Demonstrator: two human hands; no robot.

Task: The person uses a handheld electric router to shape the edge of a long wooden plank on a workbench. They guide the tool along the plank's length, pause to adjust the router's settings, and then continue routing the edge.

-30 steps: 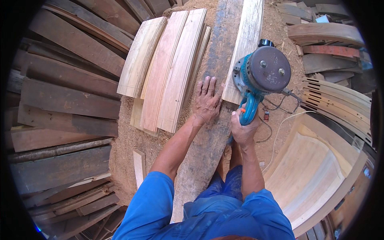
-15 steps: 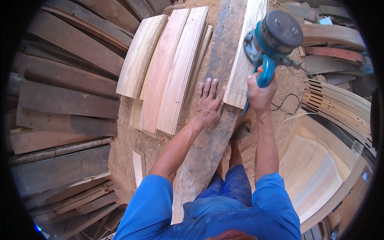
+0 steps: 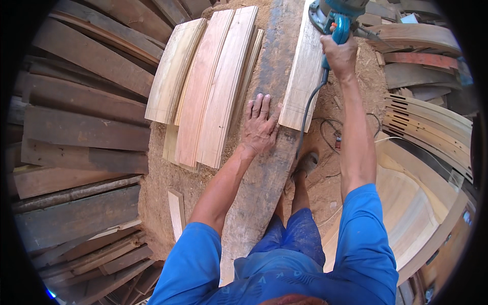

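Observation:
A teal-and-black power router [image 3: 339, 18] stands on the right edge of a pale wooden board [image 3: 301, 91], near the top of the view. My right hand [image 3: 339, 53] is wrapped round its handle, and a dark cord trails down from there across the board. The board lies lengthwise on a long, worn plank [image 3: 277, 56]. My left hand [image 3: 260, 124] rests flat on that plank, fingers stretched forward, by the near left corner of the board. Part of the router's top is cut off by the picture's edge.
Several cut boards [image 3: 206, 86] are stacked left of the plank on sawdust [image 3: 157, 193]. Dark planks [image 3: 86, 122] fan out at the far left. To the right lie slotted wood strips [image 3: 427, 127], a wooden panel [image 3: 406, 213] and a looped cord [image 3: 330, 132].
My right hand has pushed the router forward along the board, away from me. The cord now hangs over the board's near end. My left hand stays nearly in place.

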